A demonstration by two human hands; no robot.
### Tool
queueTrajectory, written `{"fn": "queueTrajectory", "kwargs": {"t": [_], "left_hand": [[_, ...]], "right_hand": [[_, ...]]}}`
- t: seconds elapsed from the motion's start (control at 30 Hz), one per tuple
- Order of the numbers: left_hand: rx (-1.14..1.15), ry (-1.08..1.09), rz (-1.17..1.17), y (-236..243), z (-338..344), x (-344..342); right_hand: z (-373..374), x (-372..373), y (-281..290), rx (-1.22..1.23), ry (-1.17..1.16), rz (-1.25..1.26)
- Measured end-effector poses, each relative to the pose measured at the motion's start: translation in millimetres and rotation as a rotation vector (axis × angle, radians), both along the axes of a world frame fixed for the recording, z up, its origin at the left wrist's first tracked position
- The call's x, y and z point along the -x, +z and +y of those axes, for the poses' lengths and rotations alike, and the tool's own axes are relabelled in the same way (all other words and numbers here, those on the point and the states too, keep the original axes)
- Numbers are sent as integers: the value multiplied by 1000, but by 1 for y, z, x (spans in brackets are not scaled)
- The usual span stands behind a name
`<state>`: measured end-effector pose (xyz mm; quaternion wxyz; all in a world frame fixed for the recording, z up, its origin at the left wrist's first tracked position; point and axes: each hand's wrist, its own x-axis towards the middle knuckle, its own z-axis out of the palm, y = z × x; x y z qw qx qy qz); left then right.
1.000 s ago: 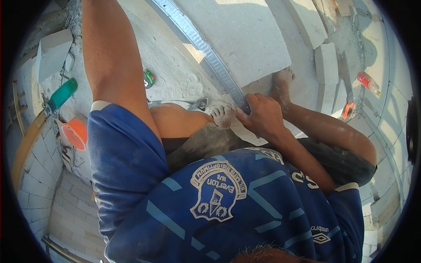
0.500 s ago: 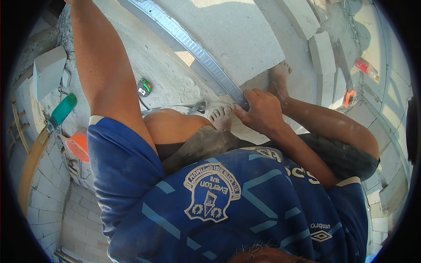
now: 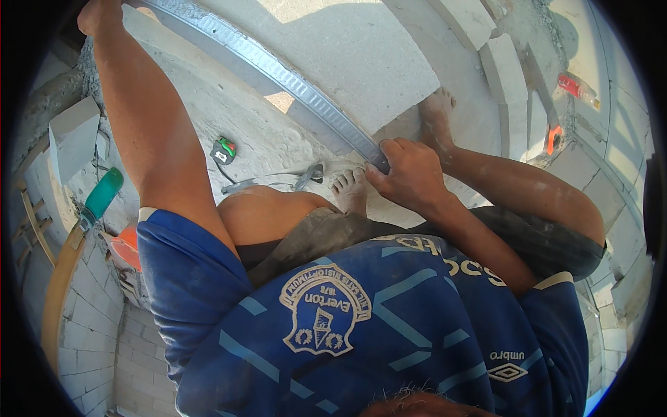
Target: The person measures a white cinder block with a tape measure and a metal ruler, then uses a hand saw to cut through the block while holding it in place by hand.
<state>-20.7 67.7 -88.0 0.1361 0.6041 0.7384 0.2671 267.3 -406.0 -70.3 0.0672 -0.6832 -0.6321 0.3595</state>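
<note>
Head view: right grip (image 3: 411,175) holds a metal strip (image 3: 278,74); green bottle (image 3: 104,192), contents unclear.

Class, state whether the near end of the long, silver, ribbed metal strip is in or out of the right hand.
In: the right hand closes on the metal strip at its near end, fingers bent.

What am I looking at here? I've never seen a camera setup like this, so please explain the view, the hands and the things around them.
There's no machine: a person works bare-handed, wearing a head camera that looks down. Its fisheye lens bends straight edges. The right hand grips one end of a ribbed metal strip, which runs toward the upper left. The left hand is near the picture's dark rim; its grip is unclear. A black-and-green tape measure lies on the dusty floor; pale blocks stand at upper right.
</note>
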Motion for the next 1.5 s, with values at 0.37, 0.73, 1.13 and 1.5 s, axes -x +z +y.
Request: {"fn": "queueTrajectory", "kwargs": {"t": [0.37,0.73,1.13,1.5], "left_hand": [[-41,-13,48,-10,3,-2],[-102,126,15,-4,7,-1],[-122,157,37,-23,26,13],[-29,156,-165,0,7,-5]], "right_hand": [[-4,-3,-4,-21,-9,53],[15,-3,9,156,45,1],[18,-5,6,247,77,1],[20,-6,8,312,57,32]]}}
